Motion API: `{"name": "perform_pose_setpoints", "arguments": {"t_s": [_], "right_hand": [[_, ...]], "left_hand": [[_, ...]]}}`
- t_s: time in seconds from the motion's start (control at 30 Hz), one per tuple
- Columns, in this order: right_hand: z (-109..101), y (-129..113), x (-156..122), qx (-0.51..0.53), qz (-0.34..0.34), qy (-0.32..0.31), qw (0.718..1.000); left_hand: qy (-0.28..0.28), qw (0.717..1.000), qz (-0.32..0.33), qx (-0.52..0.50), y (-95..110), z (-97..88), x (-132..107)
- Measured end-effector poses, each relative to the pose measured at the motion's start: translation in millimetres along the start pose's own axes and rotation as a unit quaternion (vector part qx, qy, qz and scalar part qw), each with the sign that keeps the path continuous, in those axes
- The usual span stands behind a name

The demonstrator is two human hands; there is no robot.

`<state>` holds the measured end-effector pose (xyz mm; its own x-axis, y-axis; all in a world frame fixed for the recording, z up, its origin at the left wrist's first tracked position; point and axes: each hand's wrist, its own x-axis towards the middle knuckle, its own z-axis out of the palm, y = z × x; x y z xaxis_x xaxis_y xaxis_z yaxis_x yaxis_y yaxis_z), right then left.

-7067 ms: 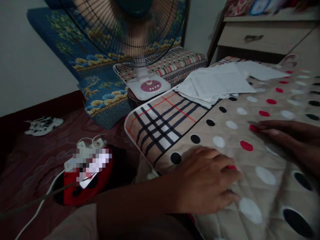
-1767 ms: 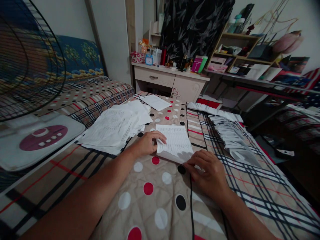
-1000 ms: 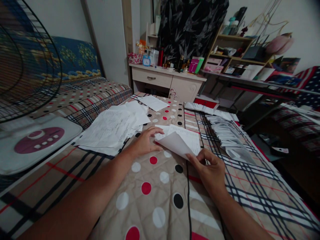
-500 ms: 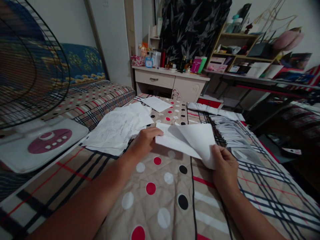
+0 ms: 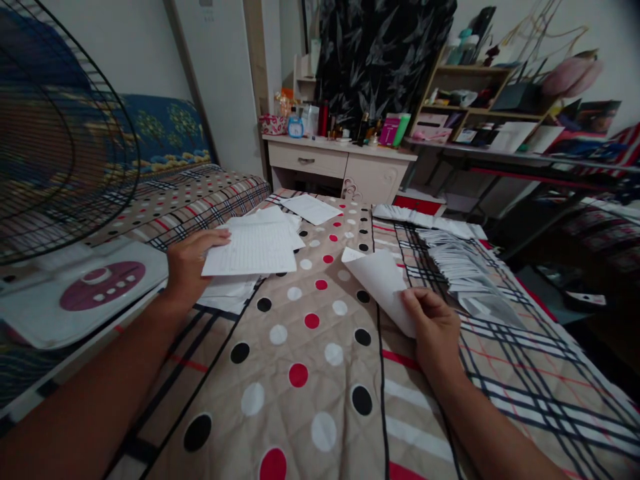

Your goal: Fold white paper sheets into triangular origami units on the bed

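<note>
My left hand [image 5: 193,257] pinches the left edge of a printed sheet of paper [image 5: 253,250], holding it over a loose pile of papers [image 5: 227,293] on the bed. Lines of print show on this sheet. In my right hand [image 5: 433,320] is a curled white paper [image 5: 380,283], gripped at its lower right edge between thumb and fingers; whether it is one sheet or more I cannot tell. A separate sheet [image 5: 313,209] lies flat beyond the pile. To the right of my right hand rests a fanned stack of folded papers [image 5: 453,263].
A polka-dot and plaid bedspread [image 5: 300,413] covers the bed under everything. A fan [image 5: 65,133] with its white base [image 5: 35,313] stands close on the left. Beyond the bed are a white dresser [image 5: 315,160] and a shelf [image 5: 470,90] full of items.
The two papers have come apart. My left hand has carried the printed sheet leftward over the pile, while my right hand keeps the curled paper and has shifted slightly left.
</note>
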<state>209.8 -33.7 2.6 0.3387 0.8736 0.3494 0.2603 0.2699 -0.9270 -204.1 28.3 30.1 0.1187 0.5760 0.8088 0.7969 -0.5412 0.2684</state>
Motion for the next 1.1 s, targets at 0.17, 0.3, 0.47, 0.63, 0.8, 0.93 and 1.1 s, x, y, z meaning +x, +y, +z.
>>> {"name": "perform_pose_setpoints", "arguments": {"t_s": [0.17, 0.3, 0.47, 0.63, 0.8, 0.93, 1.1], "right_hand": [[6.1, -14.5, -10.5, -0.034, -0.199, -0.175, 0.964], [9.5, -22.9, -19.6, -0.055, -0.265, -0.281, 0.921], [11.4, -24.7, -27.4, -0.096, -0.311, -0.313, 0.892], [13.0, -23.2, -29.6, -0.093, -0.316, -0.296, 0.897], [9.8, -21.8, -26.8, -0.074, -0.296, -0.289, 0.907], [6.0, -23.9, -18.7, -0.044, -0.231, -0.316, 0.919], [2.5, -22.8, -11.2, -0.008, -0.090, -0.325, 0.941]], "left_hand": [[-0.132, 0.990, -0.056, -0.014, -29.2, -20.3, -30.3], [-0.249, 0.968, -0.017, 0.037, -62.0, -40.0, -43.3], [-0.241, 0.967, 0.036, 0.078, -31.1, -56.2, -35.4], [-0.321, 0.942, 0.065, -0.079, 87.4, -13.9, -19.6], [-0.382, 0.892, 0.067, -0.234, 134.5, 51.4, -28.4], [-0.329, 0.892, -0.102, -0.293, 131.7, 74.5, -36.1], [-0.252, 0.848, -0.320, -0.338, 130.8, 72.8, -37.0]]}}
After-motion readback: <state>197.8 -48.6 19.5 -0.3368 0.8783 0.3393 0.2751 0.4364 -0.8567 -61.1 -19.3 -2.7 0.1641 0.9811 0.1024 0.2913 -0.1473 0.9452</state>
